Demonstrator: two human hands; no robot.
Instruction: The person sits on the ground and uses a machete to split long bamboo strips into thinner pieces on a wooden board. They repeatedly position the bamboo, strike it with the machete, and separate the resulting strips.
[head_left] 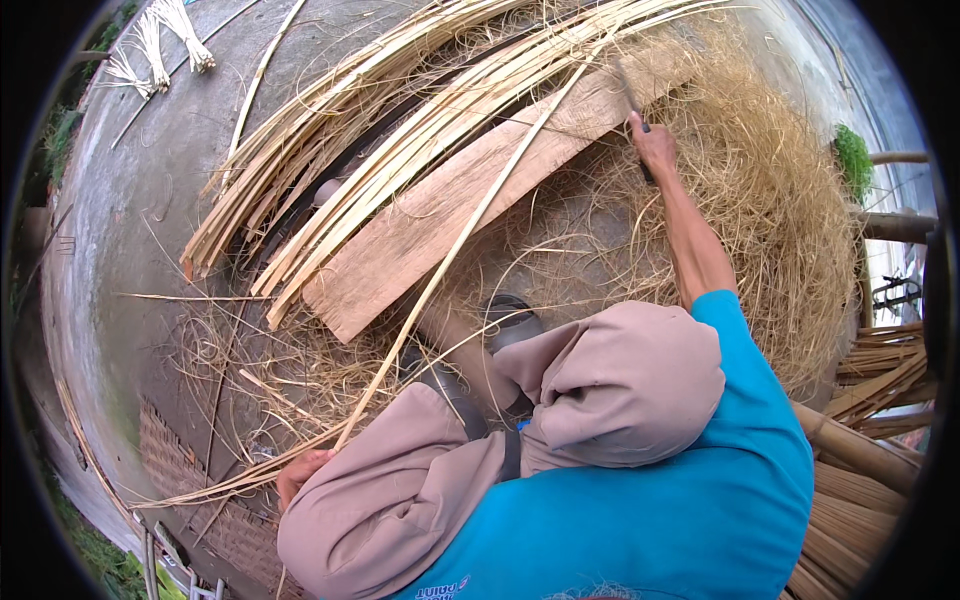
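My right hand (655, 145) is stretched out at the upper right, shut on a knife (630, 92) whose dark blade lies against a long thin bamboo strip (470, 230). The strip runs diagonally down over a pale wooden plank (400, 250) toward my left hand (300, 472). That hand sits low at the left beside my knee and grips the strip's lower end, together with some loose strips. My bent legs in beige trousers (600, 390) and a blue shirt fill the lower middle.
A thick bundle of long split bamboo strips (380, 130) lies across the concrete floor behind the plank. A heap of fine shavings (770, 210) spreads on the right. Small tied bundles (160, 45) lie top left, a woven mat (190, 465) lower left, bamboo poles (880, 390) at right.
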